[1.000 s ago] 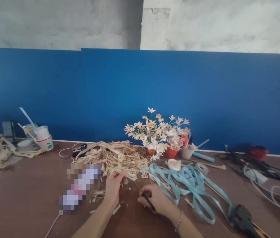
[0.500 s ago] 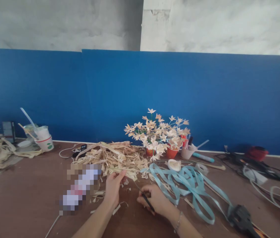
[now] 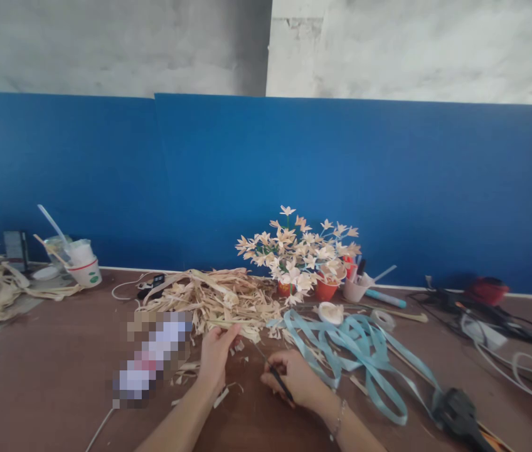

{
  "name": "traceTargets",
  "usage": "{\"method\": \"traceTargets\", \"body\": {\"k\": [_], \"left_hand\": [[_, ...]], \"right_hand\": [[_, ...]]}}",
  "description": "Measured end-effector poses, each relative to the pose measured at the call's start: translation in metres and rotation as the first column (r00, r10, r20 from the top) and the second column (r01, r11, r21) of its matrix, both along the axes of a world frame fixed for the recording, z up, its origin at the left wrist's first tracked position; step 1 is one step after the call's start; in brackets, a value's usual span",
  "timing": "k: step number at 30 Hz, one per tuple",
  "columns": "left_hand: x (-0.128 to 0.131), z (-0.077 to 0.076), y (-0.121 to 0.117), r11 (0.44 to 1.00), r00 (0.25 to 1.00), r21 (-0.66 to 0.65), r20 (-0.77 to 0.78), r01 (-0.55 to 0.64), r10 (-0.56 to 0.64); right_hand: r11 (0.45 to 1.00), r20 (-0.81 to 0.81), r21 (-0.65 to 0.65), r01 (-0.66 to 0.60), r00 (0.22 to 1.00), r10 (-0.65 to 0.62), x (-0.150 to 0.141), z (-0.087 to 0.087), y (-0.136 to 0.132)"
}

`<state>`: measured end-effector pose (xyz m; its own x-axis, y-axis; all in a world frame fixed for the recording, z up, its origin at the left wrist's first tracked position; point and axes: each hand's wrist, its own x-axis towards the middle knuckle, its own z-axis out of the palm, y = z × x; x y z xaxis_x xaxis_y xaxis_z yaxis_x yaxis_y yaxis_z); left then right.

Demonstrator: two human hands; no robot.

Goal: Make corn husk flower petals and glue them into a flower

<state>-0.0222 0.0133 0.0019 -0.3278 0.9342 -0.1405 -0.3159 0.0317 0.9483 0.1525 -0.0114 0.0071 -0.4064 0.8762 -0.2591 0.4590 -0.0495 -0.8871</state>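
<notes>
At the front edge of a heap of dried husk strips [image 3: 209, 292], my left hand [image 3: 216, 356] is closed, thumb and fingers pinching what looks like a pale husk strip [image 3: 243, 328]. My right hand [image 3: 300, 378] grips a slim tool [image 3: 278, 381] with a dark handle and a thin shaft; its exact kind is unclear. The tool slants up and left, its tip near the strip; whether they touch I cannot tell. Small husk scraps [image 3: 186, 370] lie around my left wrist. Light blue ribbon [image 3: 376, 370] lies in loose loops right of my right hand.
Husk flowers [image 3: 287, 242] stand in small pots at the back, beside a white cup [image 3: 355, 289] of tools. A dark-handled tool [image 3: 458, 414] lies front right, near cables [image 3: 520, 370]. Another white cup [image 3: 86, 274] stands back left. A blurred-out object [image 3: 153, 358] lies left.
Almost nothing differs. My right hand and the slim tool have shifted very slightly; my left hand keeps its place at the heap.
</notes>
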Motion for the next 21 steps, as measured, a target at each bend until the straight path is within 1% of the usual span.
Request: {"method": "traceTargets", "body": {"k": [2, 5, 8, 10, 12, 16, 21], "left_hand": [[0.0, 0.004, -0.002, 1.0, 1.0, 0.016, 0.018, -0.008, 0.007], [-0.003, 0.009, -0.002, 0.998, 0.998, 0.058, 0.053, -0.018, 0.015], [-0.008, 0.009, 0.0, 0.995, 0.999, 0.095, 0.049, -0.009, 0.005], [-0.011, 0.007, 0.003, 0.992, 0.999, 0.12, 0.016, 0.026, -0.028], [-0.013, 0.004, 0.005, 0.987, 0.996, 0.14, -0.051, 0.075, -0.069], [-0.014, 0.003, 0.006, 0.979, 0.976, 0.149, -0.189, 0.141, -0.112], [-0.012, 0.009, 0.003, 0.965, 0.965, 0.136, -0.173, 0.224, -0.2]], "right_hand": [[0.999, -0.025, -0.044, -0.019, 1.0, 0.018, 0.002, 0.002, 0.001], [0.992, -0.056, -0.108, -0.062, 0.997, 0.057, 0.009, 0.01, 0.001], [0.988, -0.085, -0.122, -0.089, 0.993, 0.079, 0.019, 0.02, 0.002], [0.987, -0.117, -0.122, -0.102, 0.989, 0.088, 0.023, 0.024, 0.003], [0.986, -0.142, -0.125, -0.107, 0.986, 0.089, 0.026, 0.026, 0.003], [0.985, -0.119, -0.13, -0.11, 0.988, 0.095, 0.024, 0.026, 0.003], [0.979, -0.075, -0.152, -0.133, 0.99, 0.123, 0.023, 0.025, 0.003]]}}
